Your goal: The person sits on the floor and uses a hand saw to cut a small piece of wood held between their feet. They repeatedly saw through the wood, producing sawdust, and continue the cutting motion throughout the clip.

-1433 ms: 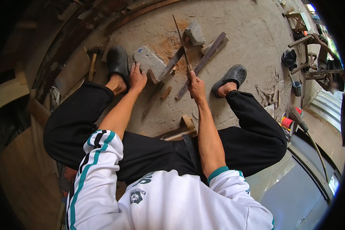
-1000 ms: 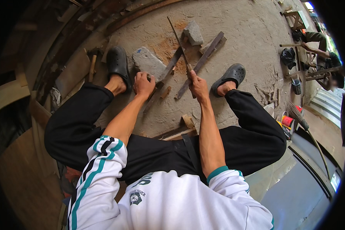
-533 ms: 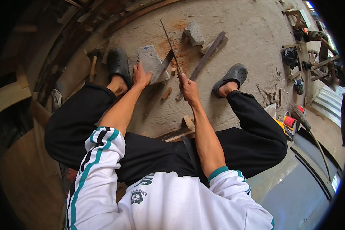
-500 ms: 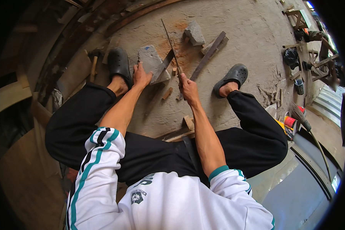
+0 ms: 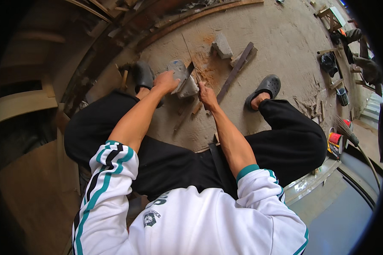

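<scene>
My right hand point(image 5: 207, 94) has its fingers curled tight around the near end of a thin metal rod point(image 5: 190, 55), which slants up and away from me across the floor. My left hand point(image 5: 166, 80) is closed over the near edge of a grey stone block point(image 5: 182, 78), fingers wrapped on it and pressing it down. The rod crosses the block's right side, and a short dark piece of wood or metal point(image 5: 189, 70) lies on top of the block where the two meet; I cannot tell which it is.

The block sits on the dusty concrete floor point(image 5: 281, 42) between my two feet, each in a dark clog: the left clog point(image 5: 143, 75) just beside my left hand, the right clog point(image 5: 264, 87) well apart to the right. A long flat wooden strip point(image 5: 235, 71) lies tilted on the floor just right of my right hand. A second grey stone point(image 5: 221, 46) rests farther off, with reddish dust scattered between it and the block.

To do this stroke well, I judge the left hand should keep the block from rocking while the right keeps the rod at one steady angle, pushing with even pressure and keeping the fingers clear of the contact point.

Black trousers and white sleeves with green trim fill the foreground. Tools and a red can point(image 5: 334, 140) clutter the far right.
</scene>
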A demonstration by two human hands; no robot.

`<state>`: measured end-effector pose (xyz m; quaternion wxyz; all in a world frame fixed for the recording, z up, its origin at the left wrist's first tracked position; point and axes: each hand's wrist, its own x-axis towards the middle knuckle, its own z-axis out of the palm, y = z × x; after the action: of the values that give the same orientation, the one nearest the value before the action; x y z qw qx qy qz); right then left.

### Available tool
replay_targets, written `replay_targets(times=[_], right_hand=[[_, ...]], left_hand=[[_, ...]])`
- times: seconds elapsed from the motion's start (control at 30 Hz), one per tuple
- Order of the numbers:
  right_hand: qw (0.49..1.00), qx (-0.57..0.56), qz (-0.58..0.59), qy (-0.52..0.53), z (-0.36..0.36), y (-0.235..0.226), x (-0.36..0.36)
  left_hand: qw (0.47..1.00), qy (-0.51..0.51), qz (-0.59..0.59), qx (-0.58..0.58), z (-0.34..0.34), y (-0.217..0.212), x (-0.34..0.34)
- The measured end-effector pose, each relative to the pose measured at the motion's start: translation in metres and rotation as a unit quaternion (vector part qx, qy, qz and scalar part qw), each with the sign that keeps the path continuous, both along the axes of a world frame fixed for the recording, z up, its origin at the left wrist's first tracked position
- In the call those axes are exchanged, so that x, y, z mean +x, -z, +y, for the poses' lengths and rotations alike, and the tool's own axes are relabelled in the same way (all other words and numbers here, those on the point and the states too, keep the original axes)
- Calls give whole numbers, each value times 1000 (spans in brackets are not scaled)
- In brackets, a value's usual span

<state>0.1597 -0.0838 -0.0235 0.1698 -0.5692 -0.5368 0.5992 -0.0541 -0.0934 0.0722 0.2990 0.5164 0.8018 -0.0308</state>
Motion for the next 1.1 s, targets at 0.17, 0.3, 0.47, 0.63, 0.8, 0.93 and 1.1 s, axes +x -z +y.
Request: replay_targets(times=[0.17, 0.3, 0.47, 0.63, 0.8, 0.93, 1.1], right_hand=[[1000, -14, -5, -16, 5, 3, -1], [999, 21, -27, -14, 9, 6, 1], [997, 43, -50, -30, 8, -5, 0], [998, 8, -53, -19, 7, -31, -10], [995, -15, -102, 14, 18, -40, -11], [989, 19, -145, 26, 6, -48, -5], [986, -95, -130, 39, -30, -97, 11]], left_hand=[[995, 45, 56, 72, 33, -35, 26], [961, 192, 174, 100, 44, -25, 34], [953, 232, 192, 25, 55, 12, 39], [951, 209, 188, 132, 63, 61, 15], [976, 156, 121, 93, 94, 88, 12], [975, 150, 113, 115, 92, 96, 17], [953, 127, 103, 257, 82, 135, -12]])
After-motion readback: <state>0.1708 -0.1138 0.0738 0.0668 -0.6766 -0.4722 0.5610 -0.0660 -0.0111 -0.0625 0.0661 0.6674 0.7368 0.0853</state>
